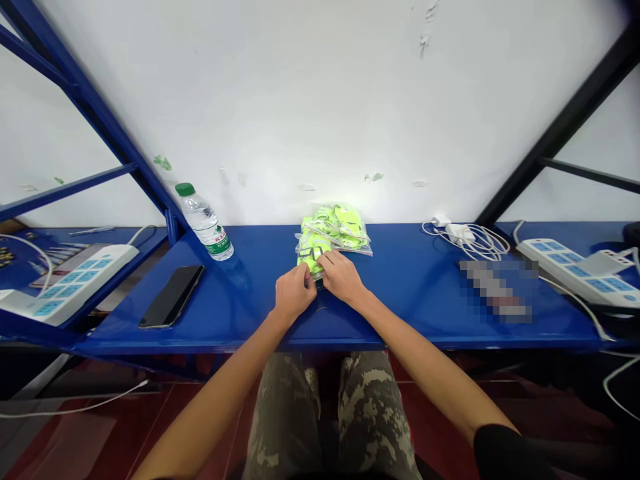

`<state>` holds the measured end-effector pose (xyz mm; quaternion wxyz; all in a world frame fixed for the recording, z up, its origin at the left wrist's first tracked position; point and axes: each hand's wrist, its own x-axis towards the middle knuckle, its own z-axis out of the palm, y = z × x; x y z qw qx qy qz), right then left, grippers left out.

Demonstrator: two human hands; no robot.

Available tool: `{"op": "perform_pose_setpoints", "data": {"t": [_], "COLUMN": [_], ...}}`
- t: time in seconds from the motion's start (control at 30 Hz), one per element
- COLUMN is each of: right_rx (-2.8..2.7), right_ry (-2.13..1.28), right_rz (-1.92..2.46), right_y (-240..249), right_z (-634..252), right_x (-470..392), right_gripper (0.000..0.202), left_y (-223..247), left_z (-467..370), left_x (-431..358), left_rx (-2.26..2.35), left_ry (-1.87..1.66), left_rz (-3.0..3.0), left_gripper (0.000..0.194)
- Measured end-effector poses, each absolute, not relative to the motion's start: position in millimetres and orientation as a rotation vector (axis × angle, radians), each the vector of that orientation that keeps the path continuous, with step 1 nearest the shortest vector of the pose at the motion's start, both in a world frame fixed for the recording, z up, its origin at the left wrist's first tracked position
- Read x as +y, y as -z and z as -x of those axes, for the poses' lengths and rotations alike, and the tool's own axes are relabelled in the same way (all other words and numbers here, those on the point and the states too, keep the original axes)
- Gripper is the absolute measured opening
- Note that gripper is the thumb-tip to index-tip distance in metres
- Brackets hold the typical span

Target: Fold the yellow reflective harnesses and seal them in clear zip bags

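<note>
Clear plastic bags [345, 225] with neon yellow-green contents lie at the middle of the blue table, close to the wall. In front of them my left hand [295, 291] is closed, its fingers pinching the near left edge of a neon yellow-green packet [311, 248]. Beside it, almost touching, my right hand [342, 275] is closed on the same packet's right side. Dark strips show on the packet just above my fingertips. Something small and dark sits between the two hands, too hidden to name.
A water bottle [207, 223] stands at the left, behind a black phone [171, 297]. White cables with a charger [461, 233] lie at the right, near a blurred item [500, 291]. Power strips [583, 270] flank the table, and blue frame bars [107, 100] rise at the left.
</note>
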<state>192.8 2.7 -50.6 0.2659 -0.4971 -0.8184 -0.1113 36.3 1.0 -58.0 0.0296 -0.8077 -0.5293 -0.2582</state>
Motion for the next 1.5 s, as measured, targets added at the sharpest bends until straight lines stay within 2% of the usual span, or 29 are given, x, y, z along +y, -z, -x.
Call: {"op": "perform_pose_setpoints", "data": {"t": [0.17,0.3,0.47,0.8,1.03,1.17,1.5], "right_rx": [-2.107,-2.034,-1.966,-2.105,-2.146,-2.087,-2.034], "right_ry": [0.099,-0.004,0.022,0.231,0.294,0.235,0.137], "right_rz": [1.213,1.152,1.2,1.36,1.367,1.372,1.446], "right_y": [54,56,56,59,65,63,65], "right_z": [-202,-206,-204,-197,-195,-192,-194], "right_x": [-1,-7,-10,-14,-14,-15,0], "right_gripper": [0.019,0.019,0.014,0.021,0.02,0.013,0.021], "left_y": [57,58,54,52,49,49,51], "left_z": [-37,-40,-41,-52,-51,-42,-27], "left_x": [1,4,4,16,24,26,17], "left_rx": [-1.453,-1.511,-1.422,-1.61,-1.731,-1.653,-1.392], "left_ry": [0.943,1.013,1.02,1.043,0.768,0.683,0.35], "left_rz": [2.386,2.39,2.414,2.378,2.417,2.521,2.681], "left_gripper": [0.008,0.007,0.022,0.012,0.016,0.017,0.024]}}
